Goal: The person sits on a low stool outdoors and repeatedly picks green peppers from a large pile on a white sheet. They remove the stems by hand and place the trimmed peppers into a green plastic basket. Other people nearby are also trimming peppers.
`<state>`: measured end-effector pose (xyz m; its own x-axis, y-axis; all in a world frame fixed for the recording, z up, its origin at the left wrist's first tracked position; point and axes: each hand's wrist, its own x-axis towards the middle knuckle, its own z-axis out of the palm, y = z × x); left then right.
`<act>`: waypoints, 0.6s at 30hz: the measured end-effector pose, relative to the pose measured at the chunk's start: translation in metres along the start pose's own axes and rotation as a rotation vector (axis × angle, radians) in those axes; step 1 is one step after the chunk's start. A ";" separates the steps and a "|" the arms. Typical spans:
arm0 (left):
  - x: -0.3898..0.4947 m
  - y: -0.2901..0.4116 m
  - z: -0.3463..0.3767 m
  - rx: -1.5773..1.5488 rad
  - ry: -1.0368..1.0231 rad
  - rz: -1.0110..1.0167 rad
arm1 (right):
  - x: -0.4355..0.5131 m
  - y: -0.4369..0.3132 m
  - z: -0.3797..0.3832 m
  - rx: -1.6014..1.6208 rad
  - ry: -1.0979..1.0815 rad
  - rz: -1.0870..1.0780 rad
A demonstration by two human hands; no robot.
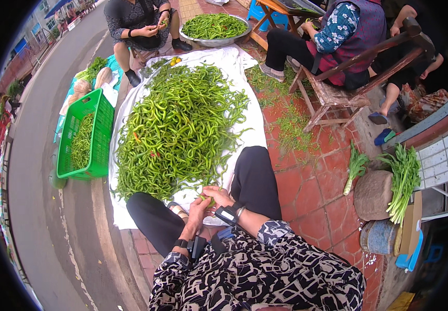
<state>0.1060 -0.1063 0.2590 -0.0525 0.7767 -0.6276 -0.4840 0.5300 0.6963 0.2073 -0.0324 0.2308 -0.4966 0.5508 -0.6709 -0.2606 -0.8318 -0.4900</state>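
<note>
My left hand [198, 211] and my right hand [218, 197] meet between my knees, fingers closed around green chili peppers [211, 201]. How many they hold is partly hidden by the fingers. Just beyond them spreads a large heap of green chili peppers [177, 124], with a few red and orange ones in it. The heap lies on a white cloth [257, 120] on the ground, and its near edge comes close to my hands. Each of my wrists wears a dark strapped device.
A green plastic crate [101, 136] with chilies stands left of the cloth. Beyond the heap, a seated person [142, 27] handles chilies beside a metal basin [243, 37] full of them. At right are another seated person [340, 35], a wooden chair [332, 99] and leafy stalks [402, 179].
</note>
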 end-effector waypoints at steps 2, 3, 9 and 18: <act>-0.001 0.003 -0.001 -0.014 0.023 -0.039 | -0.002 -0.003 -0.001 -0.019 -0.009 0.008; -0.001 0.004 -0.002 -0.049 0.004 -0.046 | -0.003 -0.003 -0.001 -0.007 -0.007 0.047; 0.001 0.005 -0.012 -0.084 -0.005 -0.066 | 0.006 -0.003 -0.004 0.145 -0.097 0.200; -0.001 0.015 -0.018 -0.141 -0.099 -0.111 | 0.009 -0.008 -0.010 0.046 -0.306 0.181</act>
<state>0.0832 -0.1057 0.2636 0.0912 0.7494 -0.6558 -0.6001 0.5669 0.5644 0.2130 -0.0196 0.2233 -0.7611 0.3540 -0.5436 -0.1795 -0.9202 -0.3479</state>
